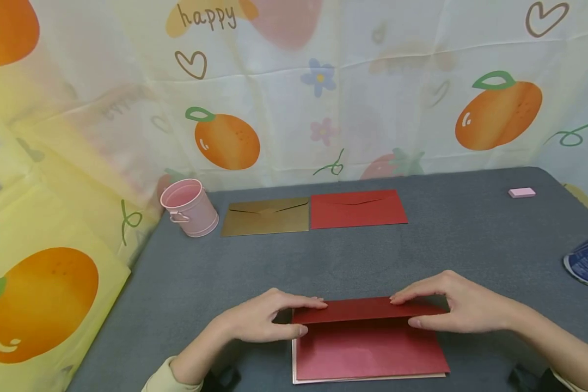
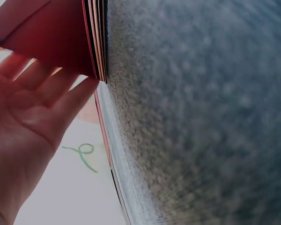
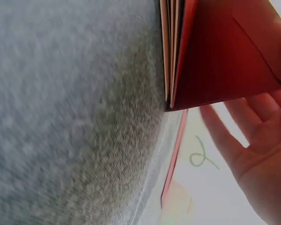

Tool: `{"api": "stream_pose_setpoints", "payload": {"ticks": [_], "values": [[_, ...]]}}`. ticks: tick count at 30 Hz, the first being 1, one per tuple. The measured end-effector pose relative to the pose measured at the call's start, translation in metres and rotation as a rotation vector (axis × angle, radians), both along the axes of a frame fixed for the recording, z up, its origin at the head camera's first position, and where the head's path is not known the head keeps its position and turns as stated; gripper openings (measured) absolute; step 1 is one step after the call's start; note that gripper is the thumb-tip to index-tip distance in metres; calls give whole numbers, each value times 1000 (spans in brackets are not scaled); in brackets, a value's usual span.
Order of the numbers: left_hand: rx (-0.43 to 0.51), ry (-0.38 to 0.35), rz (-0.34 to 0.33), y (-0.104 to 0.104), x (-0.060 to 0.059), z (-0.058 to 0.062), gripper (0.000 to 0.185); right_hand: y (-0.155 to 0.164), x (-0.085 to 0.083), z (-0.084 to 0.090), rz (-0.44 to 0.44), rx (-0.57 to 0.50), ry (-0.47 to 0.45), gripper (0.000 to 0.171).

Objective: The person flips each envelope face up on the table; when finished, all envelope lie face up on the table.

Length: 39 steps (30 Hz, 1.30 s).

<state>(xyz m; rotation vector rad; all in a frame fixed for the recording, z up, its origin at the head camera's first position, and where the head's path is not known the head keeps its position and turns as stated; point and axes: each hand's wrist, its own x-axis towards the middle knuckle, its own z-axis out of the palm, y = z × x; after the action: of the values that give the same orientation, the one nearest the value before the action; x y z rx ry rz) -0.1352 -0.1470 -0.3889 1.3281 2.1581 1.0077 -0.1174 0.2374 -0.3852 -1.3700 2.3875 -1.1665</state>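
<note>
**Flap half-raised on the dark red envelope**

Nearest of all, at the near edge of the grey table (image 1: 470, 239), lies a dark red envelope (image 1: 369, 348) on a thin stack of pale sheets, its long axis running left to right and its flap at the far side. Both hands work that flap: the left hand (image 1: 259, 318) pinches its left corner between fingers on top and thumb beneath, and the right hand (image 1: 458, 307) does the same at the right corner. The wrist views show the fingers lying close together against the red paper. By my reckoning the fold is only partway, the flap lifted off the body and not pressed flat either way. Further back, a gold envelope (image 1: 267, 216) and a red envelope (image 1: 357, 209) lie side by side, flaps closed, with a pink bucket (image 1: 190, 207) to their left.
</note>
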Motion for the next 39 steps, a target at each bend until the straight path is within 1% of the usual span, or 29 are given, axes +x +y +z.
{"api": "stream_pose_setpoints", "payload": {"ticks": [2, 4, 7, 9, 11, 13, 16, 20, 22, 24, 26, 28, 31, 34, 35, 37, 39], "values": [[51, 17, 45, 1, -2, -1, 36, 0, -3, 0, -15, -52, 3, 32], [93, 31, 94, 2, -3, -2, 32, 0, -6, -1, -51, -76, 10, 30], [135, 56, 159, 3, -6, -3, 27, 2, -10, -2, -123, -81, 23, 27], [142, 69, 195, 3, -8, -3, 25, 3, -11, -3, -170, -66, 20, 26], [140, 65, 224, 3, -10, -4, 24, 5, -13, -3, -208, -56, -2, 22], [132, 65, 245, 3, -13, -6, 23, 6, -14, -4, -247, -43, -23, 20], [112, 89, 268, 2, -16, -7, 20, 7, -17, -6, -292, -22, -40, 17], [71, 149, 280, 0, -19, -9, 14, 10, -20, -9, -304, -2, -8, 14], [54, 160, 281, 0, -20, -11, 12, 11, -21, -11, -298, 13, 17, 14], [43, 156, 289, 0, -22, -11, 13, 12, -22, -13, -305, 34, 34, 14], [41, 143, 305, 1, -23, -11, 14, 14, -23, -14, -318, 54, 21, 13], [44, 116, 327, 1, -24, -11, 13, 15, -24, -14, -334, 66, -13, 13], [54, 55, 374, 3, -25, -11, 13, 18, -26, -14, -374, 71, -94, 11], [74, -11, 437, 8, -29, -12, 4, 23, -30, -13, -421, 65, -179, 8], [82, -33, 465, 12, -28, -8, 2, 24, -31, -13, -437, 53, -209, 8], [103, -94, 518, 18, -31, -7, 6, 29, -35, -14, -460, 16, -275, 9], [141, -193, 577, 26, -36, -7, 10, 34, -38, -16, -475, -37, -335, 14]]}}
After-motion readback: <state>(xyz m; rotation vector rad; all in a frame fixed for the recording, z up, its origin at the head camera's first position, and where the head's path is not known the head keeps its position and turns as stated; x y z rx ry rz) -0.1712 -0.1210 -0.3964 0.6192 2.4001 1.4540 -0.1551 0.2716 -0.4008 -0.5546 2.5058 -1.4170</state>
